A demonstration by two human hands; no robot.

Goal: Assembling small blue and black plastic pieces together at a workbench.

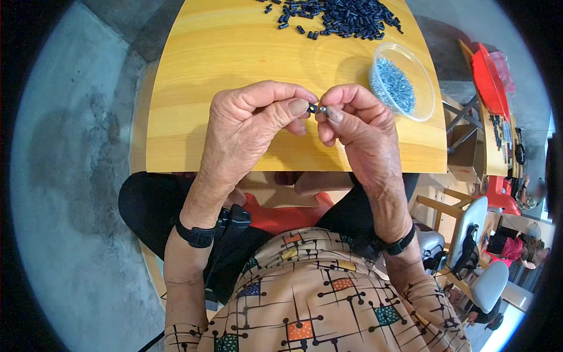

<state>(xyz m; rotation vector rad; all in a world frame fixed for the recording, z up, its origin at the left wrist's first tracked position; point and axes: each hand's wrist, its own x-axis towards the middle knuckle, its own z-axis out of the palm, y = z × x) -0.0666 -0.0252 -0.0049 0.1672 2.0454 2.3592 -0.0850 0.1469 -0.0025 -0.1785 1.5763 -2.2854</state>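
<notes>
Black, probably hard plastic, the small block (312,109) is pinched between thumb and forefinger of the left hand (258,114), above the near part of the table (234,64). It should be light and stiff, with little surface to grip, so its sides look the best hold, ends left free. Just beside it, the right hand (355,117) pinches a tiny silvery metal piece (323,110), likely smooth and easily dropped; whether the two touch, I cannot tell. Beyond the right hand, a clear plastic tub (433,100) holds many small bluish-silver pieces (394,85); farther off lies a loose heap of dark blocks (355,19).
</notes>
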